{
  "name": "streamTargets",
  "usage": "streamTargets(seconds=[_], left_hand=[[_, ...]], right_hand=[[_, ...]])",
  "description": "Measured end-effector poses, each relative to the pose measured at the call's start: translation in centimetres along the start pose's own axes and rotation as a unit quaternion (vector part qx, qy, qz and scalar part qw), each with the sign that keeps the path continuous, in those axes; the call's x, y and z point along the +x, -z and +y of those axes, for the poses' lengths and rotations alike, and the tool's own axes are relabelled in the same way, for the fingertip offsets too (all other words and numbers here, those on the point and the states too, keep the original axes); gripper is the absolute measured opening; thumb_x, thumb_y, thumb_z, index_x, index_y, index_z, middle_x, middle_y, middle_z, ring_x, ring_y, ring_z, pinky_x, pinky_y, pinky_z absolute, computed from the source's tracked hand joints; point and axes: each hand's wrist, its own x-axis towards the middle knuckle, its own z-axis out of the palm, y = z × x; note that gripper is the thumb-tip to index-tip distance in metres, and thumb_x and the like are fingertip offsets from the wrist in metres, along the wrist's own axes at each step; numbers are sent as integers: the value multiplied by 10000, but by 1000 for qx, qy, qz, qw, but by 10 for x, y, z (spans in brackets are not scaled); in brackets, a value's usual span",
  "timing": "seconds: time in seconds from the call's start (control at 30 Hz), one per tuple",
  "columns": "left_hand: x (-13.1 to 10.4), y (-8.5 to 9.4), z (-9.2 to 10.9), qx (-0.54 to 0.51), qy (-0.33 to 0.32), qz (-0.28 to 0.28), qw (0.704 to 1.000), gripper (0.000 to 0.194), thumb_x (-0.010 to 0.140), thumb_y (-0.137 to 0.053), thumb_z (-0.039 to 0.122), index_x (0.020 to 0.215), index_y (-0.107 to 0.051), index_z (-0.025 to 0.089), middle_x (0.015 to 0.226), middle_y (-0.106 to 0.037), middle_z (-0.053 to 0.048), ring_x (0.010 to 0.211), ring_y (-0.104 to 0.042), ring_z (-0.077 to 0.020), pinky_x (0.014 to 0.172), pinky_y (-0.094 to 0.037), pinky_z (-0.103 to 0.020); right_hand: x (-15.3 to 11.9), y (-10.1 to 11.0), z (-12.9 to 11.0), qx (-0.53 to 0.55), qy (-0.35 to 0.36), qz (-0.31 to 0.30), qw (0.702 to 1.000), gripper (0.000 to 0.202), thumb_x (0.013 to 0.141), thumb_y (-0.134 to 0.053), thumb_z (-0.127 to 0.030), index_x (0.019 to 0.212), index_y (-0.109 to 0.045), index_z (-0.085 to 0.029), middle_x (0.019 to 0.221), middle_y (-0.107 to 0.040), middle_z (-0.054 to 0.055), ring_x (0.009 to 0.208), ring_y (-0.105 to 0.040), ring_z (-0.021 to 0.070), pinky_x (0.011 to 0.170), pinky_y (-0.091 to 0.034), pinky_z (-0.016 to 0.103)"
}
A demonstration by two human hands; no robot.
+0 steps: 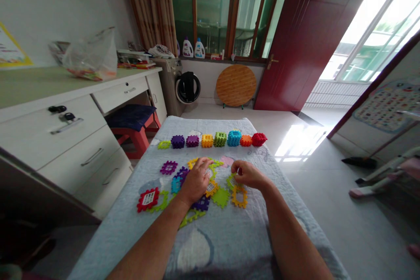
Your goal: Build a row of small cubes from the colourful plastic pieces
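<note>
My left hand [197, 180] lies over a loose spread of notched plastic puzzle tiles, its fingers stretched out above a lime-green tile [216, 164] and a yellow tile [212, 188]. The palm hides part of the tiles under it. To the right, my right hand [248, 175] has its fingers curled together at a lime-green tile with a pale grid window [231, 181]. Just below that hand is a yellow open-frame tile [239, 197]. A solid green tile [221, 197] lies between the hands. Further left are a red tile [148, 199] and a purple tile [169, 167].
Across the far part of the cloth-covered table [203, 249] runs a row of tile stacks sorted by colour, from a purple stack [178, 141] to a red stack [259, 139]. A red stool [138, 140] and a white desk [82, 127] stand at the left.
</note>
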Motion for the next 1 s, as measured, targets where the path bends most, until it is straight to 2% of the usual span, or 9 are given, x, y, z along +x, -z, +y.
streamTargets(seconds=[0.13,0.23,0.3,0.47,0.67,0.77,0.87,1.0], left_hand=[[-2,3,-2,-6,-23,-57,998,601,605,-479,37,1182,-529,199,1243,-488,-68,1192,-434,-204,1077,-318,-362],[-3,1,-6,-7,-41,-86,995,648,565,-487,39,1190,-527,205,1232,-506,-62,1166,-443,-213,1061,-327,-371],[-4,0,-7,-5,-45,-87,995,664,557,-474,27,1194,-522,210,1217,-515,-58,1152,-445,-212,1052,-330,-373],[-3,2,-6,-10,-40,-76,996,654,586,-490,25,1207,-502,227,1185,-509,-57,1132,-449,-210,1034,-337,-370],[0,6,-2,-2,-5,-41,999,578,652,-628,147,1208,-490,225,1139,-524,-66,1106,-459,-236,1006,-350,-407],[3,4,-2,3,-4,-37,999,577,647,-656,160,1197,-496,230,1145,-536,-62,1109,-464,-241,1006,-344,-415],[6,1,-2,5,-1,-49,999,586,647,-666,163,1205,-493,216,1172,-547,-70,1118,-470,-247,1013,-334,-425],[8,-2,-4,-12,15,-74,997,658,656,-679,201,1269,-443,177,1243,-533,-108,1171,-451,-263,1043,-303,-447]], right_hand=[[8,-9,-7,67,13,104,992,237,663,-503,-113,877,-587,-173,584,-370,-72,509,-341,71,491,-278,197],[12,-15,-13,46,43,198,978,148,714,-495,-135,823,-585,-177,664,-417,-39,573,-398,87,555,-336,217],[12,-17,-14,10,64,225,972,164,718,-477,-108,815,-587,-182,752,-459,-10,654,-448,103,637,-377,238],[7,-13,-11,-46,88,130,986,307,620,-498,-51,873,-590,-198,886,-491,21,860,-489,157,815,-403,301],[7,-13,-2,-116,32,92,989,510,626,-638,-197,1125,-532,-186,1066,-534,71,995,-454,229,919,-359,392],[10,-17,3,-115,18,94,989,505,646,-647,-211,1135,-528,-187,1046,-550,65,976,-470,218,911,-366,383],[12,-17,5,-76,25,122,989,467,645,-651,-197,1098,-537,-198,1003,-541,46,941,-497,194,881,-396,356],[12,-17,-4,-8,44,154,987,448,663,-650,-204,1094,-528,-217,1016,-538,35,908,-517,172,838,-426,334]])
